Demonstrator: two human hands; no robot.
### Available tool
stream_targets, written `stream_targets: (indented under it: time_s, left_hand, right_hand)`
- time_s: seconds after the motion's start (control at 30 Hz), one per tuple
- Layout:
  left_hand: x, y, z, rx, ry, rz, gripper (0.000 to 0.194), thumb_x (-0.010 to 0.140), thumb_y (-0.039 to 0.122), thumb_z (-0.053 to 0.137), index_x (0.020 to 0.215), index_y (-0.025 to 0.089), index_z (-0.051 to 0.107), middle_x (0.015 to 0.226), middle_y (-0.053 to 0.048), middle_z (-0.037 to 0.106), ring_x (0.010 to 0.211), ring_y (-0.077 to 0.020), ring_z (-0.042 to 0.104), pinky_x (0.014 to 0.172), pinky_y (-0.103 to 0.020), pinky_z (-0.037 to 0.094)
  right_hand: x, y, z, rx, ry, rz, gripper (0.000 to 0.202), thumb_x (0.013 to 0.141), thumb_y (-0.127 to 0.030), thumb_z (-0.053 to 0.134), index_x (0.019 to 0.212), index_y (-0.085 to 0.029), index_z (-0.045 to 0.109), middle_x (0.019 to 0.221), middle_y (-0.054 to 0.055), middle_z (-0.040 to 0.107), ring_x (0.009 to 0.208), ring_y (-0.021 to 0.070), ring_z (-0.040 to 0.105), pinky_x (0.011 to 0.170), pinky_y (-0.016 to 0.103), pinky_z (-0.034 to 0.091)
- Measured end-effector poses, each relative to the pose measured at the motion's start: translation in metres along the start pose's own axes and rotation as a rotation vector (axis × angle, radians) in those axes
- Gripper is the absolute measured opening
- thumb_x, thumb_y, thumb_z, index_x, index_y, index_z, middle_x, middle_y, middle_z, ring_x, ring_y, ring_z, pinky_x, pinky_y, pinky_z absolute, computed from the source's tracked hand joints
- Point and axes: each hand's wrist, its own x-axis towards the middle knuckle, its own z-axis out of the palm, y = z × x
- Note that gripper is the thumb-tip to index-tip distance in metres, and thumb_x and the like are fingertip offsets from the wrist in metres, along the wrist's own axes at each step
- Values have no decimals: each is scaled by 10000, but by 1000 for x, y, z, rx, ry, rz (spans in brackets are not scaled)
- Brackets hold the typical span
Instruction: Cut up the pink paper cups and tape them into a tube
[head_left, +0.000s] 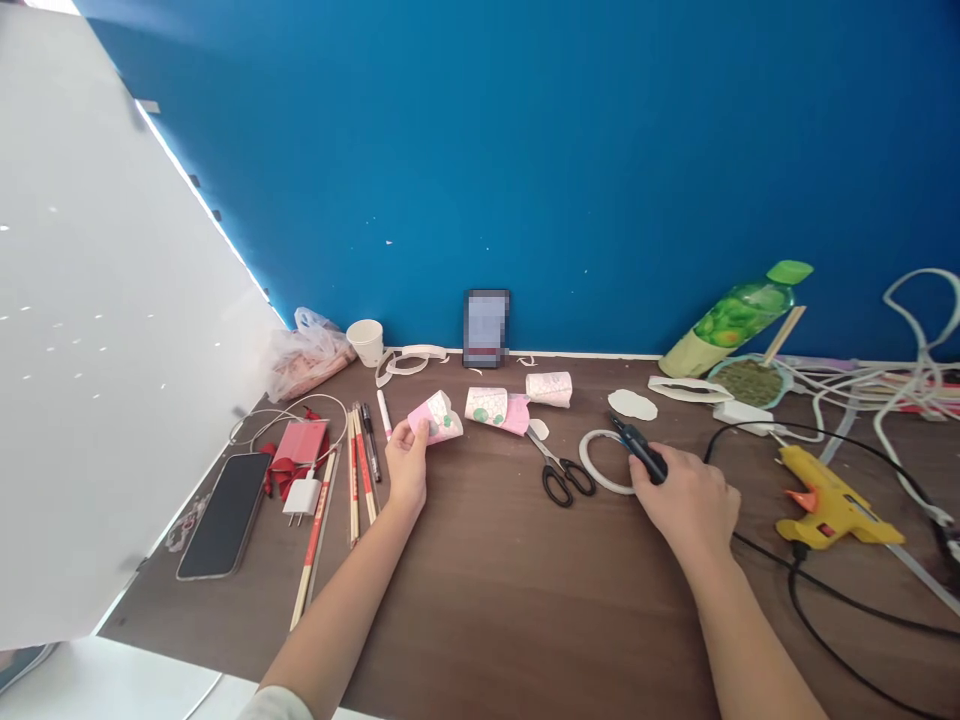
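- Brown table (525, 600) is carrying the whole mess
- Right hand (690, 495) is wrapping around a dark handheld tool (637, 446)
- Left hand (407, 472) is pinching a pink-and-white paper piece (442, 416), left of 2 similar pieces (486, 403)
- Imo they're readying both; bringing tool to paper would be calling for a steady pinch

The tabletop (510, 600) looks like smooth, low-sheen wood. The leftmost printed piece (441, 416) is matt paper, and the pen-shaped tool (645, 455) on the right looks like smooth plastic. The scissors (559, 466) pair metal blades with plastic handles. Far right, the bottle (742, 314) is glossy plastic; far left, the bag (309, 350) is crinkled, filmy plastic.
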Motion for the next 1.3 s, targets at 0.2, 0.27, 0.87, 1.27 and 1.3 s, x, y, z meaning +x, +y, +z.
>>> stream_targets:
  time_s: [0.2, 0.27, 0.87, 1.27, 1.3]
  left_hand:
    - [3, 0, -5, 96, -44, 54, 358, 710, 451, 663, 876, 137, 616, 886, -64, 677, 842, -166, 636, 776, -271, 486]
    - [4, 0, -6, 93, -48, 68, 354, 724, 455, 647, 878, 139, 610, 885, -60, 671, 835, -159, 633, 759, -261, 486]
    - [7, 4, -8, 623, -80, 297, 177, 790, 343, 576, 781, 167, 566, 767, -18, 562, 761, -155, 536, 755, -290, 431]
    - [7, 8, -12, 871, 12, 487, 313, 852, 357, 495, 609, 199, 378, 680, 3, 407, 657, -150, 433, 673, -293, 389]
    - [7, 9, -12, 884, 17, 491, 304, 850, 353, 497, 613, 198, 385, 700, -3, 417, 676, -154, 443, 688, -300, 396]
  right_hand:
    - [4, -55, -4, 417, 69, -361, 282, 847, -333, 465, 1040, -183, 607, 1037, 104, 645, 1002, 275, 575, 868, 425, 456]
    - [8, -84, -5, 459, -64, -525, 330, 854, -336, 464, 1135, -194, 563, 1123, 107, 613, 1075, 277, 548, 896, 431, 456]
    - [33, -130, 12, 513, -301, -606, 508, 808, -411, 528, 1261, -192, 455, 1263, 122, 546, 1183, 309, 487, 998, 509, 369]
    - [8, -105, -3, 730, -322, -468, 601, 783, -470, 575, 1319, -287, 373, 1323, 84, 488, 1219, 282, 466, 992, 484, 403]
    - [7, -104, -4, 731, -320, -465, 599, 786, -469, 574, 1320, -289, 370, 1325, 81, 485, 1223, 281, 462, 998, 485, 400]
